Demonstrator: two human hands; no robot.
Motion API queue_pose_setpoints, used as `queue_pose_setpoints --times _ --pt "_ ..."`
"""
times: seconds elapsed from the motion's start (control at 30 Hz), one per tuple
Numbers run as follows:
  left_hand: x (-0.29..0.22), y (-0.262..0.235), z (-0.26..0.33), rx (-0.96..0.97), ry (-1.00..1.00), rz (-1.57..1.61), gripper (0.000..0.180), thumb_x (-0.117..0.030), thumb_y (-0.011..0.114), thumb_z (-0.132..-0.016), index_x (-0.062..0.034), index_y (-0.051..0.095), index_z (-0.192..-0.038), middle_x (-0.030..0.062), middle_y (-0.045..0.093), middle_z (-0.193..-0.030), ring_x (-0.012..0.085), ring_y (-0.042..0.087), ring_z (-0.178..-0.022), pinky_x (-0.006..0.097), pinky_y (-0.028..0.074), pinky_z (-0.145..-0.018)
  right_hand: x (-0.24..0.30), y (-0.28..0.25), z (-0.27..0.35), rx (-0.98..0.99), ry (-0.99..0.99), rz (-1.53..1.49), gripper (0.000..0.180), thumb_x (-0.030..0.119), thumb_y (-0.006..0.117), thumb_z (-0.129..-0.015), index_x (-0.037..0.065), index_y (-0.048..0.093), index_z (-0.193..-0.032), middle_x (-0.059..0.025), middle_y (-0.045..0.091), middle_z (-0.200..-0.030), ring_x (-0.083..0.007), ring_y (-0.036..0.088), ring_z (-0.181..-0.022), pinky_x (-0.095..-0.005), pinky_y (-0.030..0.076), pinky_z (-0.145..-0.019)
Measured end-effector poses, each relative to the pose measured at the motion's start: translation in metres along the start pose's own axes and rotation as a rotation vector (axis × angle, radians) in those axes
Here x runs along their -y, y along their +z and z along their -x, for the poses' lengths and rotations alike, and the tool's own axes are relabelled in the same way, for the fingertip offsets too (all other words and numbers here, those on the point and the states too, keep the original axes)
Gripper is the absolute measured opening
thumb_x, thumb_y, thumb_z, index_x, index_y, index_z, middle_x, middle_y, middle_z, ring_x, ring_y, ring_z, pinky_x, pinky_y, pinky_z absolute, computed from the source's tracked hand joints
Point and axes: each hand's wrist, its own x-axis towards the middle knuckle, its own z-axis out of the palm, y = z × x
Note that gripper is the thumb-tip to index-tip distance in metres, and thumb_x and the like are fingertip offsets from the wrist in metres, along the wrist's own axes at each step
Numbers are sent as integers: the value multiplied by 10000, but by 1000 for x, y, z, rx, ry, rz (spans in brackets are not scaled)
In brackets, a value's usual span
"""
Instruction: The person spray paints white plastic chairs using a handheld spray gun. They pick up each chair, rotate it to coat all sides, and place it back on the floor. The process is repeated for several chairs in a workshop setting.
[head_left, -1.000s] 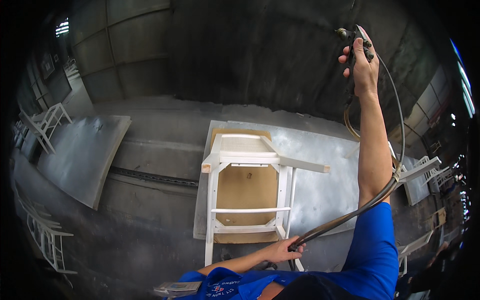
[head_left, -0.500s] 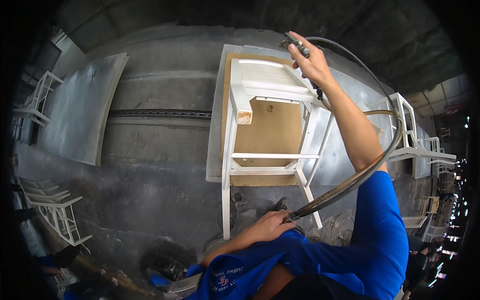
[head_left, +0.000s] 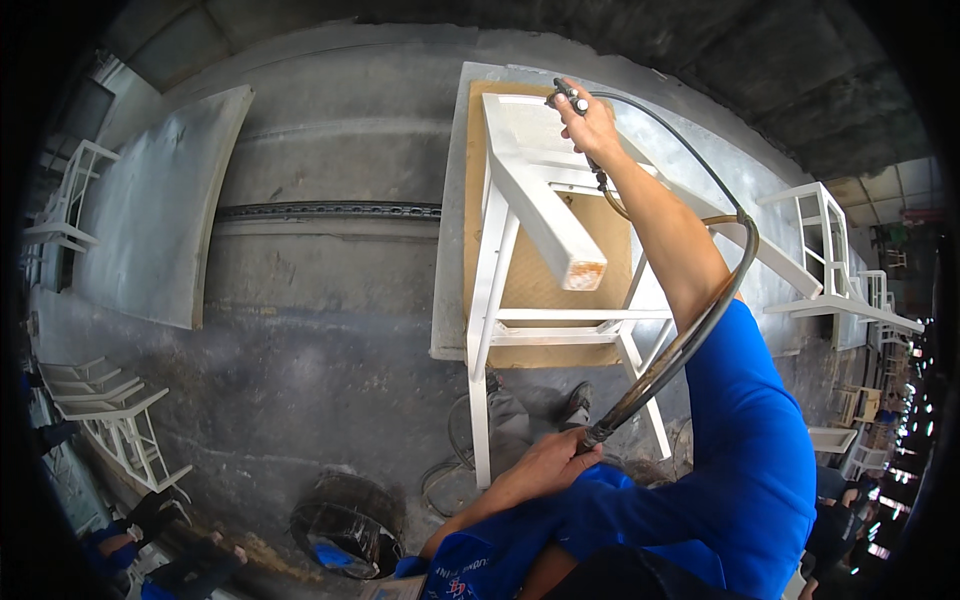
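A white wooden chair frame (head_left: 545, 220) stands in front of me, one squared post pointing up toward me with a bare, brownish end. Under it lies a brown board (head_left: 600, 235) on a grey panel (head_left: 450, 220). My right hand (head_left: 592, 130), arm stretched out, is wrapped round a spray gun (head_left: 572, 98) above the chair's far end. Near my waist, my left hand (head_left: 550, 465) is closed on the dark hoses (head_left: 650, 385), which run up past my right arm to the gun. The trigger finger's position is hard to make out.
A second grey panel (head_left: 165, 210) stands on the left. White chairs (head_left: 120, 420) are at the lower left, with another white chair (head_left: 815, 240) on the right. A dark round bucket (head_left: 348, 520) sits near my feet. A chain track (head_left: 330, 211) crosses the floor.
The chair has turned, so its bare-ended post now reaches farther toward me and to the right. My right hand has moved left with the spray gun. My left hand keeps its grip on the hoses.
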Motion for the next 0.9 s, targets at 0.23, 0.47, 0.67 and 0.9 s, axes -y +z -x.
queue_pose_setpoints --times 0.23,0.47,0.67,0.9 --pt "12 -18 9 -64 -15 6 213 -262 637 -1002 -51 665 -1015 174 691 -934 383 684 -884 427 523 -788 -20 18 -2 -123 45 -52 565 440 617 -978 190 548 -1480 -104 693 -780 -188 695 -641 -342 562 -511" --pt "18 -29 15 -71 -7 48 310 -315 621 -1016 -6 646 -1008 205 685 -930 418 669 -901 446 516 -790 -45 -5 -11 -275 137 31 590 458 614 -972 159 551 -1477 -172 746 -912 -279 732 -752 -404 590 -710" --pt "22 -34 15 -55 28 41 450 -400 589 -1027 47 609 -980 278 651 -889 484 634 -874 506 493 -760 -75 -19 -30 -408 63 308 575 475 580 -976 175 556 -1466 -266 684 -1245 -427 628 -1217 -468 490 -1045" --pt "14 -37 13 19 37 40 526 -422 572 -1029 101 599 -1081 299 656 -930 464 649 -848 506 504 -764 -80 -35 -33 -374 155 316 596 500 589 -981 187 541 -1485 -165 731 -969 -276 715 -815 -384 576 -674"
